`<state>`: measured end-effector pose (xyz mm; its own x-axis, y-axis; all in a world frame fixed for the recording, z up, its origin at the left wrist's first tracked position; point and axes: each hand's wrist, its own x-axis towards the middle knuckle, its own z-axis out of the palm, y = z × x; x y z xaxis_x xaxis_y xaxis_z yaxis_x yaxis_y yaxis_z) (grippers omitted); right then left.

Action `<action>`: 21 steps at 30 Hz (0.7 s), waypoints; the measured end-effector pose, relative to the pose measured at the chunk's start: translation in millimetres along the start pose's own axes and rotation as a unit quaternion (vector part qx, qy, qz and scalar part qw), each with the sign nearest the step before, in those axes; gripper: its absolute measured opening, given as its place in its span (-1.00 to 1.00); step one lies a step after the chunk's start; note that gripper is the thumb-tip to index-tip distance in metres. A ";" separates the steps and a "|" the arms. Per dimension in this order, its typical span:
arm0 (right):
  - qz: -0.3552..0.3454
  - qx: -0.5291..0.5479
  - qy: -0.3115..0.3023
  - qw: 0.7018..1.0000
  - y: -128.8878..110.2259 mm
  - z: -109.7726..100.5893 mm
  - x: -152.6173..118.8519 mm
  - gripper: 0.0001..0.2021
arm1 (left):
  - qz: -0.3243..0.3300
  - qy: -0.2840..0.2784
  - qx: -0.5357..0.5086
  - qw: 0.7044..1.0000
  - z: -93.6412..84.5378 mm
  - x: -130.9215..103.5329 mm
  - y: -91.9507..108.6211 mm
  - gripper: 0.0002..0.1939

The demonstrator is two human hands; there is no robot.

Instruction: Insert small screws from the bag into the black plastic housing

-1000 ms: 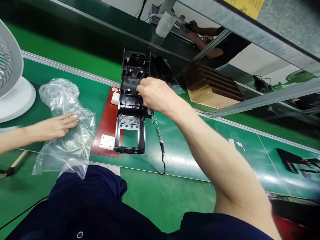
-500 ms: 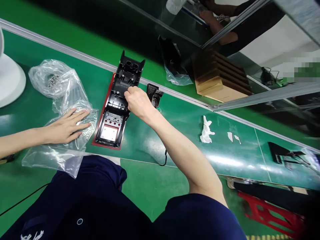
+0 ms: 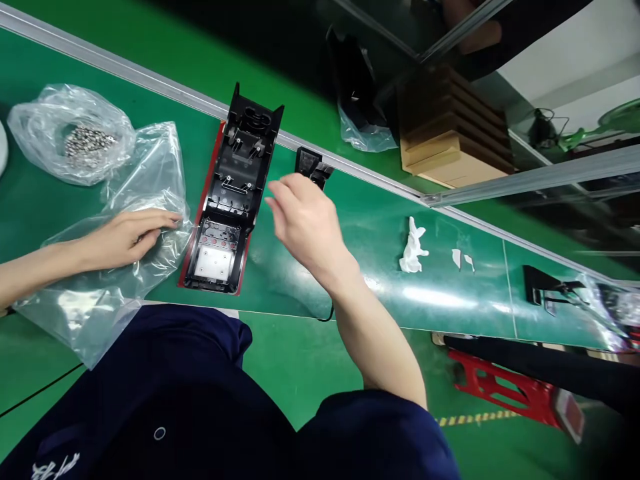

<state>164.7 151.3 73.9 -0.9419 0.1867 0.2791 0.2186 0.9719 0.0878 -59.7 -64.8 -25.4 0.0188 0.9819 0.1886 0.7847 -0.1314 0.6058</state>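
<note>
Looking down from the head view, the black plastic housing (image 3: 231,193) lies open-side up on a red mat (image 3: 204,200) on the green surface (image 3: 380,267), between the two hands. Its long axis runs from the near edge of the surface towards the far metal rail (image 3: 150,77), leaning slightly rightwards; the forked end points away to the rail, and the end with the perforated plate and pale square faces the person. The right hand (image 3: 305,223) hovers just right of the housing, its grip wide with fingers spread and holding nothing. The left hand (image 3: 127,233) lies on a clear plastic bag (image 3: 115,267), fingers curled at a fold; whether the grip pinches the film cannot be told. A second bag (image 3: 75,137), holding small metal pieces, sits further left. In my judgement, the chief risk is a sweep of the right hand knocking the housing askew on its mat, or striking the small black part (image 3: 311,165) just beyond the fingertips; a tug on the film could also drag the neighbouring bag and spill its contents.
</note>
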 end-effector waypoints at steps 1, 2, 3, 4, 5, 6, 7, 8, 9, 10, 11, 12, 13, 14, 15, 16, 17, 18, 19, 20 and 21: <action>0.005 0.041 0.034 0.999 -1.2 -13.9 -11.5 -0.86 | -0.019 -0.002 -0.013 1.000 1.3 3.3 -0.1 -0.63; 0.019 0.090 0.052 0.994 -4.1 -26.8 -24.0 -0.87 | -0.032 -0.005 -0.021 0.999 3.2 6.3 -0.2 -0.62; 0.039 0.146 0.062 0.987 -9.2 -37.4 -37.5 -0.91 | -0.036 -0.005 -0.021 0.999 5.2 9.2 0.2 -0.61; 0.058 0.207 0.073 0.974 -16.5 -44.8 -51.5 -0.94 | -0.029 0.000 -0.011 1.000 6.9 11.9 1.2 -0.61; 0.080 0.265 0.083 0.957 -25.7 -48.2 -65.7 -0.93 | -0.011 0.011 0.006 1.000 7.6 14.5 3.2 -0.61; 0.112 0.326 0.074 0.936 -36.6 -47.4 -79.6 -0.89 | 0.014 0.025 0.027 0.999 6.6 17.1 6.2 -0.62; 0.138 0.376 0.071 0.914 -48.5 -42.4 -92.6 -0.88 | 0.043 0.045 0.044 0.997 3.4 19.6 10.0 -0.64; 0.163 0.415 0.051 0.894 -60.7 -34.0 -104.3 -0.86 | 0.069 0.069 0.056 0.994 -2.0 21.9 14.2 -0.67; 0.191 0.442 0.043 0.875 -72.7 -23.4 -113.9 -0.86 | 0.087 0.097 0.063 0.989 -9.7 24.1 18.3 -0.71; 0.214 0.457 0.047 0.862 -83.9 -11.7 -121.2 -0.86 | 0.090 0.131 0.066 0.985 -19.0 26.2 21.7 -0.75; 0.234 0.463 0.058 0.853 -93.9 -0.1 -126.0 -0.86 | 0.073 0.170 0.076 0.980 -29.4 28.3 23.9 -0.78; 0.251 0.462 0.078 0.847 -102.3 10.2 -128.2 -0.86 | 0.042 0.211 0.096 0.972 -40.1 30.4 24.5 -0.79; 0.261 0.460 0.100 0.843 -109.0 18.7 -128.1 -0.86 | 0.002 0.245 0.129 0.961 -50.5 32.8 23.3 -0.75; 0.265 0.457 0.122 0.840 -113.8 25.0 -126.0 -0.86 | -0.042 0.261 0.169 0.950 -59.8 35.4 20.3 -0.69; 0.260 0.455 0.141 0.840 -116.8 29.1 -122.4 -0.86 | -0.088 0.254 0.212 0.940 -67.9 38.7 15.8 -0.62; 0.247 0.452 0.159 0.842 -118.3 31.1 -117.8 -0.86 | -0.143 0.219 0.255 0.931 -74.4 42.7 10.3 -0.59; 0.229 0.446 0.173 0.848 -118.5 31.5 -112.5 -0.87 | -0.219 0.155 0.289 0.919 -79.5 47.4 4.2 -0.58; 0.208 0.439 0.182 0.855 -117.8 30.7 -107.1 -0.88 | -0.305 0.071 0.308 0.898 -83.2 53.0 -1.8 -0.58; 0.187 0.429 0.188 0.864 -116.7 29.2 -101.7 -0.89 | -0.386 -0.009 0.317 0.866 -85.7 59.0 -7.3 -0.57; 0.167 0.418 0.190 0.873 -115.6 27.3 -96.5 -0.92 | -0.447 -0.074 0.318 0.833 -87.4 65.4 -11.9 -0.55; 0.152 0.407 0.189 0.880 -114.9 25.5 -91.6 -0.94 | -0.486 -0.119 0.315 0.807 -88.4 71.7 -15.3 -0.54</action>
<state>219.4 26.2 13.9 -0.6857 0.5439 0.4838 0.0448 0.6949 -0.7177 -125.2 -4.5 47.2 -0.7352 0.5879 -0.3374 0.6581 0.7383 -0.1477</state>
